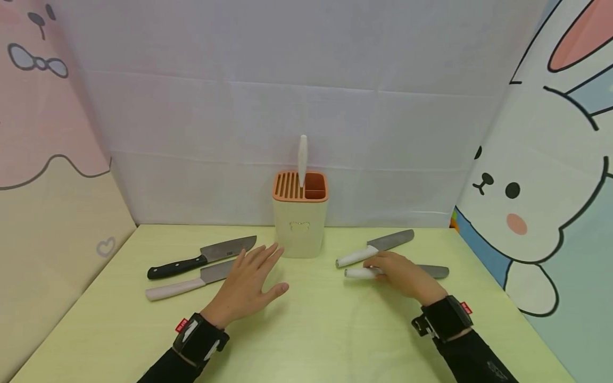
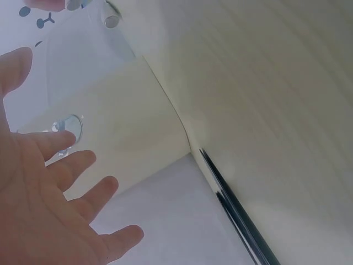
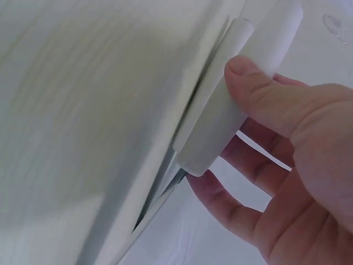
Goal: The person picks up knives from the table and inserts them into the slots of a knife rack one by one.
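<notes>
My right hand [image 1: 402, 275] grips a white-handled knife [image 3: 215, 127] by its handle, thumb on one side and fingers curled round the other. Its grey blade points right in the head view, close over the table. Just behind lies a second white-handled knife [image 1: 353, 257]. My left hand [image 1: 251, 284] is spread, holding nothing, and overlaps the blade tip of a pale-handled knife [image 1: 174, 290]. Beyond that knife is a black-handled knife [image 1: 177, 268], its blade pointing right. A cream knife block [image 1: 300, 229] with an orange slotted top stands at the back, one white handle [image 1: 303, 159] upright in it.
The pale yellow table [image 1: 306, 330] ends at a white cloth backdrop [image 1: 215, 122] behind the block. Printed cloth panels with cartoon animals [image 1: 517, 213] border both sides. Black straps with small cameras [image 1: 447, 319] sit on both wrists.
</notes>
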A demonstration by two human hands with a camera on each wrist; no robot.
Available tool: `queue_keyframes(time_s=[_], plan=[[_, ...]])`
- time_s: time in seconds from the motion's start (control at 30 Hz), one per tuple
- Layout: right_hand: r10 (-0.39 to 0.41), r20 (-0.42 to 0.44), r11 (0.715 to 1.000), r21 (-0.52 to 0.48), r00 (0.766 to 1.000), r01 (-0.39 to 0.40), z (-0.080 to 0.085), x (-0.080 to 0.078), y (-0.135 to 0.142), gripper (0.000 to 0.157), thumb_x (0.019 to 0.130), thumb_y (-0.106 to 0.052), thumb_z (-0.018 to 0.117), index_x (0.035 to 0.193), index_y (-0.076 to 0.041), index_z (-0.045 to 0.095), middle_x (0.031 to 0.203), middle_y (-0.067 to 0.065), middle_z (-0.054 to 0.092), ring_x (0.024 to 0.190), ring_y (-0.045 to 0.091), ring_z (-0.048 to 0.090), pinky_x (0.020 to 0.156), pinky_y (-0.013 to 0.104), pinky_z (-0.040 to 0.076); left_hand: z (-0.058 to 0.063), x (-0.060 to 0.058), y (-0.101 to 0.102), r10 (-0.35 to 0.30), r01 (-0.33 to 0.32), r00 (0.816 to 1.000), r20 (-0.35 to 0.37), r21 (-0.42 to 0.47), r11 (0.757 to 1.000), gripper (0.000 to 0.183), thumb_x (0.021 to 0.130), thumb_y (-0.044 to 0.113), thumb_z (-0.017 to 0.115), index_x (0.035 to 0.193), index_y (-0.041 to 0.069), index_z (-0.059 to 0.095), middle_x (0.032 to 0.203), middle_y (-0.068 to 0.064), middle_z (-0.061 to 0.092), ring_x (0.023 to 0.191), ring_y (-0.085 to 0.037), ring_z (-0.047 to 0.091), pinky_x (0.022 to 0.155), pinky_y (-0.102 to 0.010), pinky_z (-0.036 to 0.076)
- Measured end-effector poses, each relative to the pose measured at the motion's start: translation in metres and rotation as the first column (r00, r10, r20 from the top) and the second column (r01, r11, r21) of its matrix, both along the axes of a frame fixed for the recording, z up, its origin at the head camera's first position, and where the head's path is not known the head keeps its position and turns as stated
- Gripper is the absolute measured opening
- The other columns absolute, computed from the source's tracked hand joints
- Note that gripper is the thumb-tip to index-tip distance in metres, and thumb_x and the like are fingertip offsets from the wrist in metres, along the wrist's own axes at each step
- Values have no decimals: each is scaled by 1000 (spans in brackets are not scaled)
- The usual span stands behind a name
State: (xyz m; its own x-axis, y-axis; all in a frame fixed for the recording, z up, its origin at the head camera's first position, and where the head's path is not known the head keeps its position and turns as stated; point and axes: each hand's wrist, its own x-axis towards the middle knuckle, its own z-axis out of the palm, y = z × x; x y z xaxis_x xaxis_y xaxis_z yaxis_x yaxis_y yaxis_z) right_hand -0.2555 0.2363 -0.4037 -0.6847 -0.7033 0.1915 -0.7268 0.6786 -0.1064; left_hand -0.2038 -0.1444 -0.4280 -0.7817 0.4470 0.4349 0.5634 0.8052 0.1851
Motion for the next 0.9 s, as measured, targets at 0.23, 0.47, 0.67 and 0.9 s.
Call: queue_keyframes(time_s=[0.23,0.47,0.67,0.9], plan=[[-18,42,1000,1,999,18,12,7,-11,36,82,-9,74,116,-13,63,98,-1,58,83,13,53,72,32,50,0,-1,-1,9,-9,1000,4,-9,1000,74,93,64,44,151,22,25,152,-5,29,138,-28,22,111,-60,6],[1,17,1000,-30,1000,0,22,14,-22,36,83,-12,74,117,-14,62,94,-4,54,78,11,49,71,31,49,0,-1,-1,12,-12,1000,4,-15,1000,74,93,64,44,151,23,24,153,-5,28,138,-28,21,110,-60,7],[23,-32,995,-94,999,-26,35,22,-32,37,83,-12,75,117,-13,61,95,-4,55,81,11,52,72,31,50,0,0,-1,8,-8,1000,-10,-15,1000,74,93,64,45,151,20,27,152,-5,29,138,-28,22,110,-61,9],[54,-80,973,-220,995,-70,50,29,-46,39,80,-7,76,116,-12,61,95,-3,58,78,10,51,68,29,49,1,0,0,8,-8,1000,3,-10,1000,75,93,64,45,150,19,28,153,-5,29,138,-29,22,110,-60,8]])
